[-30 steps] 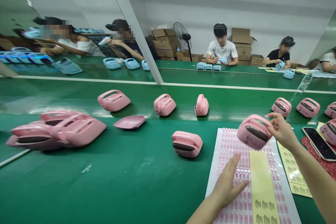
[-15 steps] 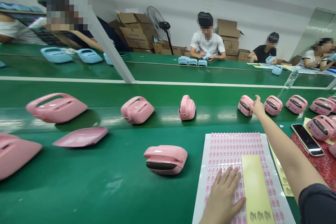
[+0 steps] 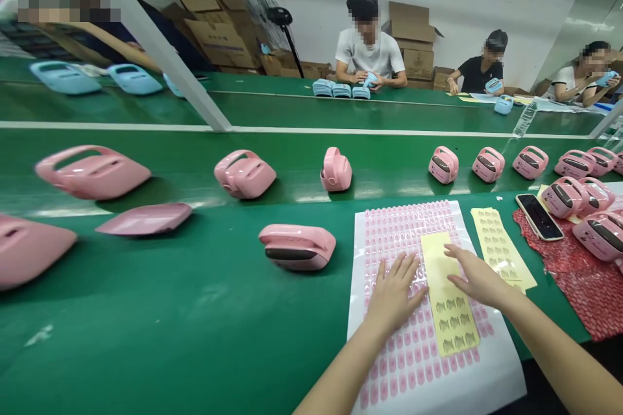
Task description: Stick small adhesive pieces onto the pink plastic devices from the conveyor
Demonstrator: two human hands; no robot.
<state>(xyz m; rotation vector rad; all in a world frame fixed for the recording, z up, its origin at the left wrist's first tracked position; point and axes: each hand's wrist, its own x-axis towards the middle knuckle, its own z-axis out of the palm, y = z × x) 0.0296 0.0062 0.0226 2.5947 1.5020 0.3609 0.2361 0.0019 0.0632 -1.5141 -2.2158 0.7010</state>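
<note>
A white sheet covered in rows of small pink oval stickers [image 3: 389,350] lies on the green table. On top of it rests a narrow yellow sticker sheet [image 3: 450,318] with dark printed marks on its lower part. My left hand [image 3: 396,292] is spread flat on the pink sticker sheet, left of the yellow one. Over the right edge of the yellow sheet is my right hand [image 3: 474,275], fingers apart and holding nothing; whether it touches the sheet I cannot tell. A pink handled plastic case [image 3: 298,248] with a dark front window lies left of the sheets.
Several pink cases [image 3: 444,165] stand along the green belt behind. More yellow sticker sheets [image 3: 499,243], a phone [image 3: 539,217] and red bubble wrap [image 3: 569,279] lie to the right. Across the table, people handle blue cases; a clear bottle [image 3: 525,119] stands tilted in view.
My right hand has let go of a pink case on the belt and come back to the yellow sheet. My left hand stays on the pink sticker sheet. The view has tilted down.
</note>
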